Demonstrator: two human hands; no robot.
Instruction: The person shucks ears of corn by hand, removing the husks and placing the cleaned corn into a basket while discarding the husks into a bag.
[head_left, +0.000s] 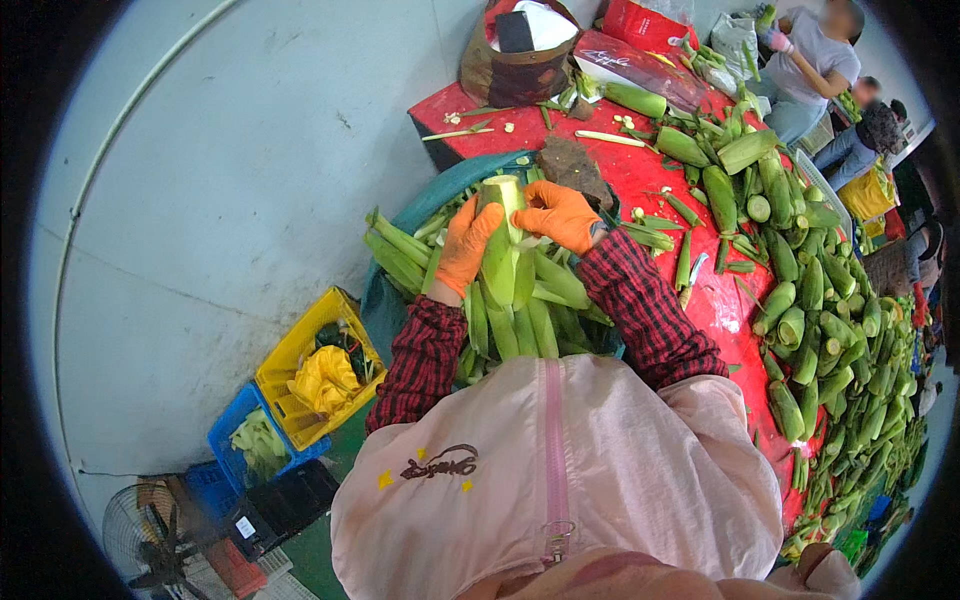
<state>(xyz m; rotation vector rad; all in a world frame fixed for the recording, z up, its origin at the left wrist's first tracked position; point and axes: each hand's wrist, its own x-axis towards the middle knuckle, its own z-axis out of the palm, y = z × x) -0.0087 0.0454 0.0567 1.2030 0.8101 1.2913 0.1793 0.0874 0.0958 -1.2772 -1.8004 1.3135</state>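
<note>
Upright before my chest is an ear of corn in green husk (498, 271), its pale cut end on top. My left hand (466, 244), in an orange glove, grips it from the left side. The gloved fingers of my right hand (556, 216) pinch the husk near the cut end, on the right. Below, loose green husks (534, 330) fill a teal sack (442, 184) whose mouth is spread wide. A rough brown block (574, 169) rests at the sack's far rim, just beyond my right hand.
A large heap of unhusked corn (814, 281) covers the right side of the red table (724, 315); a knife (697, 268) lies nearer. A brown bag (517, 75) stands at the far end. Yellow (277, 382) and blue crates (225, 442) sit left. Other people work far right.
</note>
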